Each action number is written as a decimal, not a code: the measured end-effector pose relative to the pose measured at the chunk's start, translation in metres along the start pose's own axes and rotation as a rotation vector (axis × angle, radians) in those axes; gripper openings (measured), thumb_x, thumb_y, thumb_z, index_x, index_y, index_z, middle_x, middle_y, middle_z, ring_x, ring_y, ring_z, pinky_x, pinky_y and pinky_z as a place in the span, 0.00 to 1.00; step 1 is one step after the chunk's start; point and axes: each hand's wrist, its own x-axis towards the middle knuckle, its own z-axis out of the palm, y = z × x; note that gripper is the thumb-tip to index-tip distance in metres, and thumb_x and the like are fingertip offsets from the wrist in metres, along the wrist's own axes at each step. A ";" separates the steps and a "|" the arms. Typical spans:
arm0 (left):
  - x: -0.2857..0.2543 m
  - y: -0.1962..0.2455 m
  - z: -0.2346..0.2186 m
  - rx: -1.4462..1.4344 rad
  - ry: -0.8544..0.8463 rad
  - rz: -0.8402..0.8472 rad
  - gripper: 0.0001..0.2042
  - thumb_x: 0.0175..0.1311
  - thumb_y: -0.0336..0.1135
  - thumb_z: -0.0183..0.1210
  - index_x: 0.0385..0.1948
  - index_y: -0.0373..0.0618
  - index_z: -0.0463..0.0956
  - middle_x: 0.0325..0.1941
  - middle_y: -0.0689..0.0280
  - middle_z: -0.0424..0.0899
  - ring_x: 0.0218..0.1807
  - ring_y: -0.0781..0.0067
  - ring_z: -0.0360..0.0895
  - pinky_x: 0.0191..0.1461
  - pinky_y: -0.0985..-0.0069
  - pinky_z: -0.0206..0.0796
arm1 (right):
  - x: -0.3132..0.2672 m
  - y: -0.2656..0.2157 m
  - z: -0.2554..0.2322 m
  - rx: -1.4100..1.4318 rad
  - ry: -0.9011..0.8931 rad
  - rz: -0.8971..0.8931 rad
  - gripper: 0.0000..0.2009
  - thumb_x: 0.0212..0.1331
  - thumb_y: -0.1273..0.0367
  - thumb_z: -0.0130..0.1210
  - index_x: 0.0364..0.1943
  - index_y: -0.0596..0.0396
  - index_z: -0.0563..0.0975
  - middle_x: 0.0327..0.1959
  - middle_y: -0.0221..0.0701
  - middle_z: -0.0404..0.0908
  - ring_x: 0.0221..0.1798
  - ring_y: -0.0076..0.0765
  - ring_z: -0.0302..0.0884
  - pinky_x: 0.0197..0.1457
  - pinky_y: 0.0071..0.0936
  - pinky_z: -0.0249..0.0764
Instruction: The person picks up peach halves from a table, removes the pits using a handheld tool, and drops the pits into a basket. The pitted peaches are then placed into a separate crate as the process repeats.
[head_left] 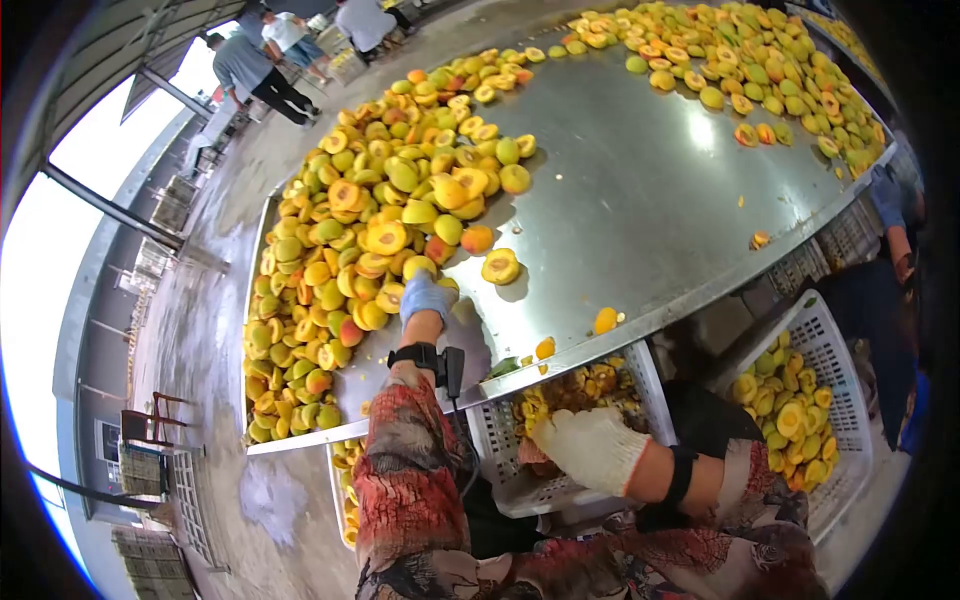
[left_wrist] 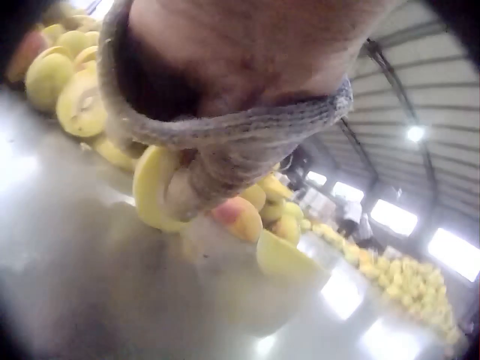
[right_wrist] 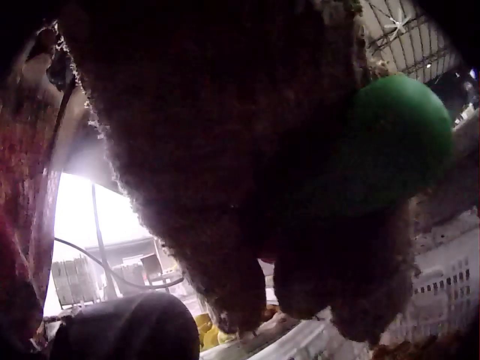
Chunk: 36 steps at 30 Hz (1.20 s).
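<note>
Halved yellow peaches (head_left: 385,238) lie heaped along the left side of a metal table (head_left: 620,210). My left hand (head_left: 425,298), in a pale glove, is at the near edge of that heap. It grips a peach half (left_wrist: 154,187), the thumb against the fruit in the left wrist view. My right hand (head_left: 590,450), in a white knit glove, is above a white crate (head_left: 655,395) below the table edge. A smooth, rounded green thing (right_wrist: 405,139) juts from its curled fingers (right_wrist: 300,289) in the dark right wrist view; its kind cannot be told.
Another heap of peach halves (head_left: 760,60) covers the table's far end. A crate (head_left: 840,400) of fruit stands at the right, beside another person (head_left: 890,230). Loose scraps lie near the raised table rim (head_left: 590,352). Several people (head_left: 255,70) are in the background.
</note>
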 end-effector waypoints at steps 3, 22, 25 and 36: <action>-0.019 -0.020 -0.015 -0.835 -0.180 -0.159 0.20 0.45 0.36 0.63 0.42 0.39 0.74 0.35 0.60 0.81 0.35 0.63 0.79 0.34 0.69 0.72 | 0.000 0.002 -0.014 0.048 -0.064 0.006 0.07 0.56 0.66 0.48 0.34 0.53 0.74 0.28 0.37 0.77 0.30 0.44 0.80 0.28 0.43 0.75; -0.230 -0.010 -0.018 -2.145 -0.258 -0.224 0.26 0.64 0.53 0.50 0.47 0.34 0.73 0.41 0.51 0.79 0.44 0.56 0.75 0.53 0.60 0.68 | 0.008 -0.010 0.007 0.576 0.224 0.055 0.13 0.50 0.67 0.56 0.37 0.58 0.68 0.32 0.46 0.74 0.40 0.58 0.73 0.41 0.46 0.70; -0.235 -0.001 -0.014 -2.087 -0.131 -0.182 0.23 0.65 0.49 0.50 0.45 0.34 0.73 0.42 0.51 0.78 0.45 0.54 0.75 0.53 0.58 0.68 | 0.007 -0.010 0.014 0.550 0.252 0.061 0.13 0.50 0.66 0.56 0.38 0.57 0.69 0.31 0.45 0.75 0.39 0.57 0.74 0.40 0.47 0.71; -0.256 0.012 -0.017 -1.979 -0.067 0.026 0.17 0.63 0.45 0.51 0.44 0.40 0.71 0.44 0.55 0.75 0.45 0.56 0.75 0.51 0.59 0.70 | 0.006 -0.020 0.037 0.536 0.317 0.087 0.12 0.52 0.67 0.52 0.39 0.57 0.70 0.31 0.44 0.78 0.34 0.56 0.77 0.34 0.48 0.74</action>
